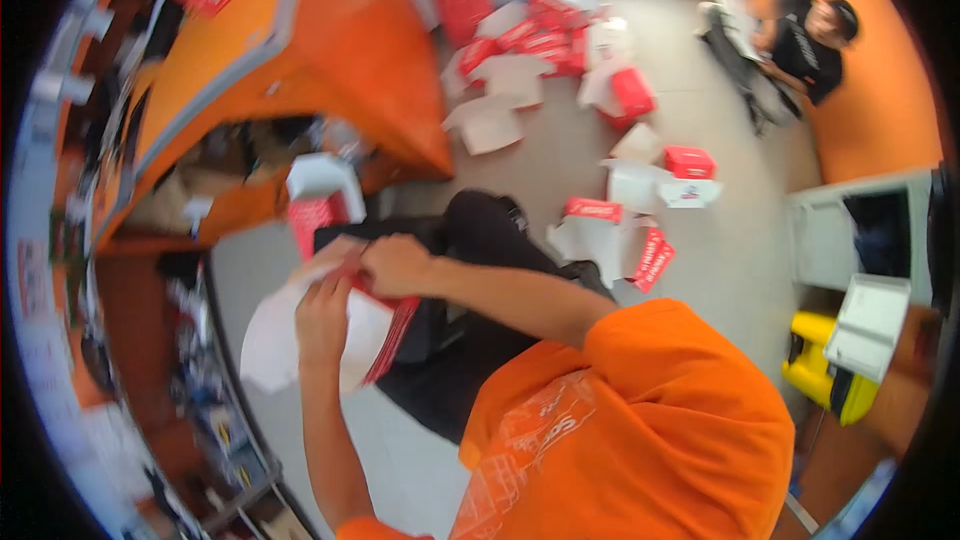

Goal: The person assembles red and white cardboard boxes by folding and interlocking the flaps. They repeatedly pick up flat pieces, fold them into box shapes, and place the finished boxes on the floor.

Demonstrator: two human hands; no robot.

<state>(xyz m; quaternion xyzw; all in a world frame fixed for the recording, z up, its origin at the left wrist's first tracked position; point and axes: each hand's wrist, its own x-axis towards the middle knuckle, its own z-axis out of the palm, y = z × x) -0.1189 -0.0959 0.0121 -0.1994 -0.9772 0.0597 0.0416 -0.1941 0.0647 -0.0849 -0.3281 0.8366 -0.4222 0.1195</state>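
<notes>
A red-and-white cardboard box [273, 339], partly folded with its pale inner side showing, lies in front of my legs. At its far edge my left hand [322, 315] has its fingers bent over the cardboard. My right hand [394, 266] is closed on the same edge, close beside the left. The fingertips of both hands are partly hidden and blurred. Just beyond the hands stands another red-and-white box [318, 215] with its flaps up.
Several folded red-and-white boxes [630, 185] lie over the floor, with a heap of them [540, 40] farther off. An orange counter [350, 50] rises at the left. A person [808, 45] in black sits by the orange wall. A yellow case [825, 370] is at the right.
</notes>
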